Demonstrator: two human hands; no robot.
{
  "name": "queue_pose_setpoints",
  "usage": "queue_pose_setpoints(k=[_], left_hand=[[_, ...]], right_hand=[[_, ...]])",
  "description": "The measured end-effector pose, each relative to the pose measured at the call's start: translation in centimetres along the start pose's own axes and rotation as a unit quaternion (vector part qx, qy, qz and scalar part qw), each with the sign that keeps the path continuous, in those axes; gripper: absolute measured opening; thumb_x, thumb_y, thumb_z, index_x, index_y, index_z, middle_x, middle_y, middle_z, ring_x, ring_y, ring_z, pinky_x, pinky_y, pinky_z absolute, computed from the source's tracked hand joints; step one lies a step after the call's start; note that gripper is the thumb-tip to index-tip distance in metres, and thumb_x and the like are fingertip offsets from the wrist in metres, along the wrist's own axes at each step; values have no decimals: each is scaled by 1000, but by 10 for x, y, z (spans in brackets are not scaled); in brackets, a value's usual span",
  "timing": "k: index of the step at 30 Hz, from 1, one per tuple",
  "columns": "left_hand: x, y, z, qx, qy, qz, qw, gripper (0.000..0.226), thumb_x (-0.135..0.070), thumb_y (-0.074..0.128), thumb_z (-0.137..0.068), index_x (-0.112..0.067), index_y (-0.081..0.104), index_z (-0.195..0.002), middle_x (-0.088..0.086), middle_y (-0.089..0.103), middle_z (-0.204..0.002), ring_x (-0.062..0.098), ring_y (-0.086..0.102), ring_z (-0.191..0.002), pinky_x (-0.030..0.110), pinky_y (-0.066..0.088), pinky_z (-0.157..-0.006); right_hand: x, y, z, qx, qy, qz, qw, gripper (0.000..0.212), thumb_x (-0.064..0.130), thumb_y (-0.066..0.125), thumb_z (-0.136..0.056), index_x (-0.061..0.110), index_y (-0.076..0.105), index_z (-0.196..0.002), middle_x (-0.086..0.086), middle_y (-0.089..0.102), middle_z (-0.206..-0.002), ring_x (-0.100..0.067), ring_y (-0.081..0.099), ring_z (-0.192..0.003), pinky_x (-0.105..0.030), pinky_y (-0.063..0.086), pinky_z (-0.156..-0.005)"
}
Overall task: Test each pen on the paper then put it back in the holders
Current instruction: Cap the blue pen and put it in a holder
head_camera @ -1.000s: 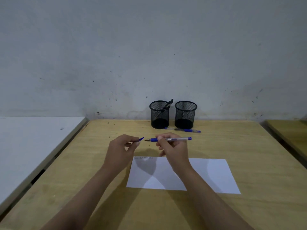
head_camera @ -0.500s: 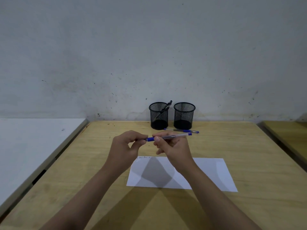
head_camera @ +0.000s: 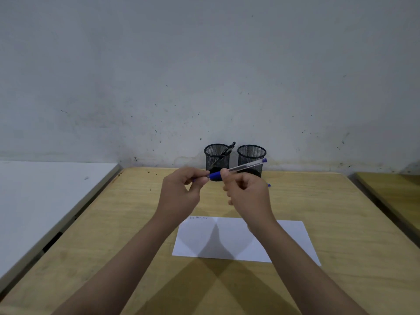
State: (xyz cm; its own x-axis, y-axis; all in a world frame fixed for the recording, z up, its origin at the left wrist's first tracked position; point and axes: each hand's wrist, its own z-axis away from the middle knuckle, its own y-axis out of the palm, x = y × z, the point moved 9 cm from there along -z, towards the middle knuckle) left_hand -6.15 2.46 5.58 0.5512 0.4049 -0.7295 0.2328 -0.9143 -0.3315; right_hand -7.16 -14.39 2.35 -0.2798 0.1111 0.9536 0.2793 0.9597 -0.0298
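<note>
Head view: pen held in the air over the table's far edge, in front of two holders, long axis rising rightward. Right hand fingers pinched on the barrel; left hand fingers pinched at its blue capped end. Holders lie just beyond, nearer the right hand. Paper lies nearer, below the wrists.
</note>
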Motion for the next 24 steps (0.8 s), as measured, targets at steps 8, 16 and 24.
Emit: queue_pose_setpoints(k=[8, 16, 24], left_hand=[[11, 33, -14, 48, -1, -20, 999, 16, -3, 67, -79, -16, 72, -87, -10, 65, -80, -3, 57, -76, 4, 39, -69], [6, 68, -40, 17, 11, 5, 1000, 26, -12, 65, -83, -16, 64, -108, -8, 61, -95, -5, 58, -84, 1, 39, -75], [37, 166, -74, 122, 8, -133, 984, 51, -34, 58, -88, -7, 48, -130, 9, 49, -135, 22, 39, -129, 30, 30, -107]], right_hand=[[46, -8, -4, -37, -383, 372, 845, 17, 15, 75, -70, 15, 70, -86, 2, 69, -83, -24, 58, -77, -36, 47, -68], [45, -49, -51, -46, -390, 407, 825, 40, 3, 69, -72, 14, 66, -110, -2, 72, -81, -23, 63, -64, -30, 47, -60], [40, -109, -136, -143, -257, 216, 931, 64, 2, 70, -79, 20, 38, -131, -1, 62, -85, -5, 63, -61, -5, 46, -56]])
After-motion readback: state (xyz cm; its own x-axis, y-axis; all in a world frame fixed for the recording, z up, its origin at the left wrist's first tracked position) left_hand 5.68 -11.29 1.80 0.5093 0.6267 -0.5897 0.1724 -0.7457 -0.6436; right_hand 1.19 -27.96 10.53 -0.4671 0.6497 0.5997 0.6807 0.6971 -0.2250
